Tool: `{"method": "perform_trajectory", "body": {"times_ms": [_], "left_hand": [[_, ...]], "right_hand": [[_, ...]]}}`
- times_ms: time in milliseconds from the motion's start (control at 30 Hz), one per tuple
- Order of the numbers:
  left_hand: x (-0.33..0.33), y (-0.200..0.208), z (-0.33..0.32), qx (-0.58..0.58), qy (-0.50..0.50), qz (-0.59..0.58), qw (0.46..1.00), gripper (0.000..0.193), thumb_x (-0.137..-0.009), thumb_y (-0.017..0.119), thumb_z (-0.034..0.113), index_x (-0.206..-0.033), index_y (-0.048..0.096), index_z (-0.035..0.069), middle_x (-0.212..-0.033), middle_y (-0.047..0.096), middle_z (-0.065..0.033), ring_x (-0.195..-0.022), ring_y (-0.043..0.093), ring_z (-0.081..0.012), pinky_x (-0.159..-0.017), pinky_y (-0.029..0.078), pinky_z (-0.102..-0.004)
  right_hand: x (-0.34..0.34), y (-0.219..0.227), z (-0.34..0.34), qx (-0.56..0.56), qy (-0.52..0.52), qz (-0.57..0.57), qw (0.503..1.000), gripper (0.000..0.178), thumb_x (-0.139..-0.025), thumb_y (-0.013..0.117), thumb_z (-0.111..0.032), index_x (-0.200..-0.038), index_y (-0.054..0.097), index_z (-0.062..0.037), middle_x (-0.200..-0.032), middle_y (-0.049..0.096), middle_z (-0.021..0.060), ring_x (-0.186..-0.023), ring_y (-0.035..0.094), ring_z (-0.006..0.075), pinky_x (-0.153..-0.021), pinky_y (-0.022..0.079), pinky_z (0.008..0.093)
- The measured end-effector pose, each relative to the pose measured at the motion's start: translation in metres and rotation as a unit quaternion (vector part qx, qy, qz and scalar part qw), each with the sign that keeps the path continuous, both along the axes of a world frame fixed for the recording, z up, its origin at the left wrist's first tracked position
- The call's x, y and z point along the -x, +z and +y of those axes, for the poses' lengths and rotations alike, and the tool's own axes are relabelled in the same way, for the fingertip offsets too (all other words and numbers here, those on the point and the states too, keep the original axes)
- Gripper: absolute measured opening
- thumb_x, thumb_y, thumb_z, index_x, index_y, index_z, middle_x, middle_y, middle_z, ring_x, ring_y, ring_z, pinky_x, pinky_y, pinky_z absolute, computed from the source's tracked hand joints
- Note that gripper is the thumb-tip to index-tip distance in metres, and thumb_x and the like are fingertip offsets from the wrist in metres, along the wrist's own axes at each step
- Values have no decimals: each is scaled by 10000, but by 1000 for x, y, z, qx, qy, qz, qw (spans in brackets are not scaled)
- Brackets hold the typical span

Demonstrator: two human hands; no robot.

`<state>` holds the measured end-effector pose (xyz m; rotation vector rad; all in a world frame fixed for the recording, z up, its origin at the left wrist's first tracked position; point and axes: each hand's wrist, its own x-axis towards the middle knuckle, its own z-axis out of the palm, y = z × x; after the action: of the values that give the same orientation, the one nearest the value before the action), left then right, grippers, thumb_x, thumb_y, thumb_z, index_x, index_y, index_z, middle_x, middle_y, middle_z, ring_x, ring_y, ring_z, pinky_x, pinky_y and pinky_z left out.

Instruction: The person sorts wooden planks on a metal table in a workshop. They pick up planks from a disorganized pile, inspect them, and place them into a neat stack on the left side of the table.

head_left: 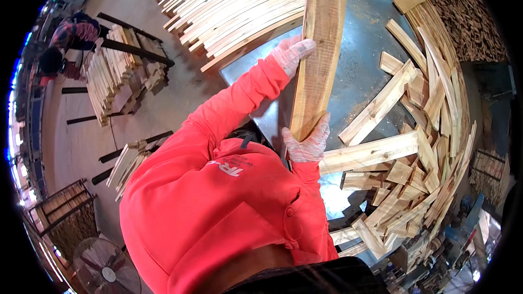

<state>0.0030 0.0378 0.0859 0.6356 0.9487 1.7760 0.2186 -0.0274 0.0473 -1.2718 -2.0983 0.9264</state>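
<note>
A long wooden board (327,38) with a rough, darker-grained face lies lengthwise before me, tilted slightly over the metal table (370,0). My left hand (293,53), in a pale work glove, grips its left edge around the middle. At the near end, my right hand (309,140), gloved too, holds the board with thumb and fingers spread around its end. Left of the board, a row of narrow wood strips (239,5) lies side by side. To its right are loose offcut boards (378,103), one of them close by my right hand.
Wood scraps (403,185) pile up at the table's right, beside long thin strips (452,92) along the edge. On the left, a person (76,32) stands near a rack of stacked wood (117,65). A fan (106,269) stands at the lower left.
</note>
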Motion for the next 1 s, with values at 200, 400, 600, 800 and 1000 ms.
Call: {"method": "perform_trajectory", "body": {"times_ms": [200,400,600,800,1000], "left_hand": [[-25,20,-12,-13,-54,-85,995,405,-941,532,275,-1263,518,29,-1129,628,-72,-1006,621,-169,-888,505,-343],[-46,-28,43,161,39,237,957,462,-962,493,346,-1302,487,33,-1183,620,-96,-1062,607,-219,-934,467,-345],[-87,-51,4,387,-146,437,798,749,-832,589,511,-1367,420,13,-1282,521,-270,-1206,506,-374,-1013,376,-395],[-21,-107,18,451,-115,482,742,398,-788,610,326,-1095,622,74,-992,662,-226,-908,648,-369,-794,515,-414],[72,-98,-9,287,26,744,603,517,-826,584,227,-1311,452,109,-1049,639,-206,-913,633,-389,-776,500,-495]], "right_hand": [[-36,14,-9,273,-23,234,933,747,-756,760,-198,-1360,375,16,-1178,574,190,-1013,597,281,-874,479,356],[-65,-2,-3,284,57,142,946,407,-849,644,-267,-1163,587,-14,-1041,660,162,-933,638,262,-826,493,356],[-7,-31,35,258,-8,-152,954,468,-829,609,-427,-1135,611,-72,-1079,636,225,-996,617,385,-853,493,417],[20,-40,39,193,147,-85,966,635,-831,616,-440,-1325,474,-67,-1202,579,232,-1137,543,376,-959,431,403],[-75,-93,53,-11,-420,-204,884,1079,-716,703,-494,-1465,133,33,-1506,182,256,-1411,159,366,-1157,149,413]]}}
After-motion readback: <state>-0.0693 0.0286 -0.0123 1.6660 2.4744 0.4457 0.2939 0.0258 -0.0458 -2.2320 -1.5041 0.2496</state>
